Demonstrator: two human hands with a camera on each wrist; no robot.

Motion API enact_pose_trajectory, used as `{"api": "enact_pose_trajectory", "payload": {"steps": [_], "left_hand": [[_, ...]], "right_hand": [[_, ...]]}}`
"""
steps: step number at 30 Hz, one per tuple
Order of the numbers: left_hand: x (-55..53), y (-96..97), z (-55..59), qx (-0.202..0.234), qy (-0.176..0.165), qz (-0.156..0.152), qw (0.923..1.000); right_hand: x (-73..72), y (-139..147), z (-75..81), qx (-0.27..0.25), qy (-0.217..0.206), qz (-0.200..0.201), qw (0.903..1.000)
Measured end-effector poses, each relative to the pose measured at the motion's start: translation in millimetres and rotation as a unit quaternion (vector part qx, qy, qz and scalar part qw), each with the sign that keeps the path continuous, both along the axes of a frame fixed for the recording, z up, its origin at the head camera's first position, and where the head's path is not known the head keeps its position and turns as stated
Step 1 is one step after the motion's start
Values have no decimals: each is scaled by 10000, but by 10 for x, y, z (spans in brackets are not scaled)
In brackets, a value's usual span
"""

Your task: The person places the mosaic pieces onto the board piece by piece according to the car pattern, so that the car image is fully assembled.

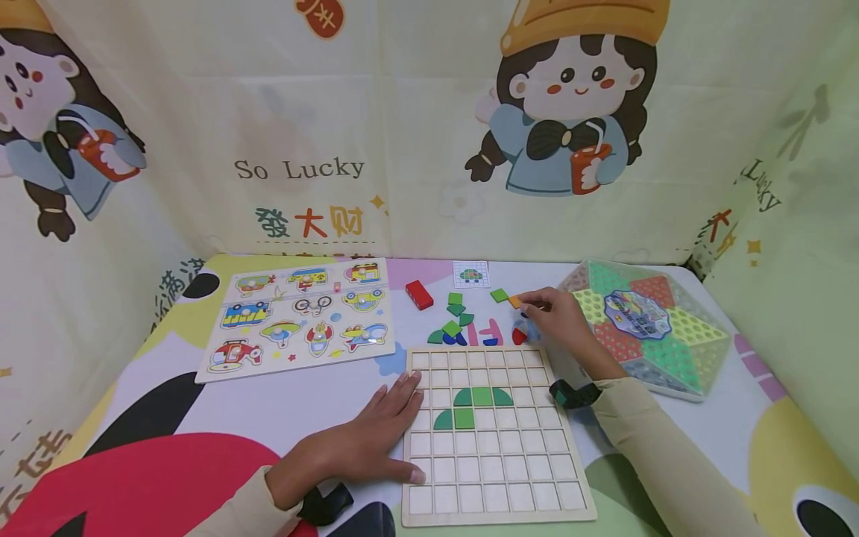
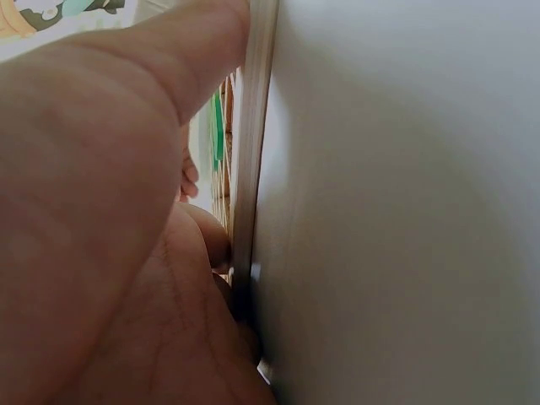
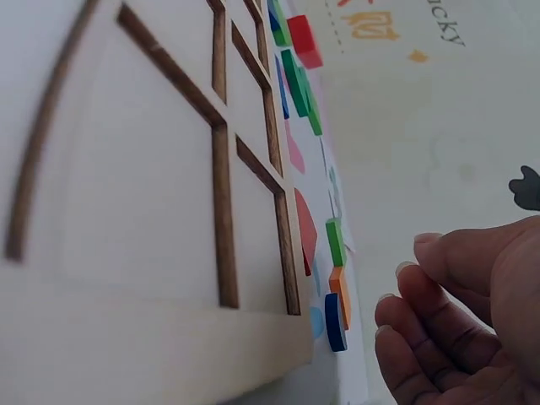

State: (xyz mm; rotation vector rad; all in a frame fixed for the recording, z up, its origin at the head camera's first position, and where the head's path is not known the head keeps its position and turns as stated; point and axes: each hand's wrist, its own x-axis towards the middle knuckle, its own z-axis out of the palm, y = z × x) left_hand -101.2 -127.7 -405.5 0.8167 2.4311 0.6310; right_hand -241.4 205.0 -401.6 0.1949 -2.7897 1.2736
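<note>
Your right hand, loosely curled and empty, is nearer the orange piece, which lies just left of its fingertips, beyond the grid board. Your left hand, fingers extended, rests at the board's left edge.

Head view: both forearms in long sleeves of plain pale beige cloth. Left sleeve, bottom edge left of centre, lightly creased, ending at the wrist. Right sleeve, lower right, running off the bottom edge; cuff also at the wrist. One small black device at each wrist: left device, bottom centre-left, angular; right device, right of centre, blunt-ended, beside the cuff. Left grip bare, palm creased in left wrist view. Right grip bare, nails short.
</note>
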Motion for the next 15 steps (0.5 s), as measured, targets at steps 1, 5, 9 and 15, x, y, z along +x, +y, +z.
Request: {"api": "enact_pose_trajectory", "payload": {"steps": [1, 5, 9, 15], "left_hand": [[0, 2, 1, -4, -2, -1, 10000], [-4, 13, 4, 19, -16, -39, 10000], [-11, 9, 5, -6, -30, -50, 10000], [-5, -12, 1, 13, -10, -39, 10000]], "right_hand": [[-16, -1, -4, -20, -1, -44, 10000], [-67, 1, -23, -108, -40, -205, 9997], [-115, -18, -25, -199, -65, -216, 9995], [-214, -97, -54, -271, -187, -345, 9989]]}}
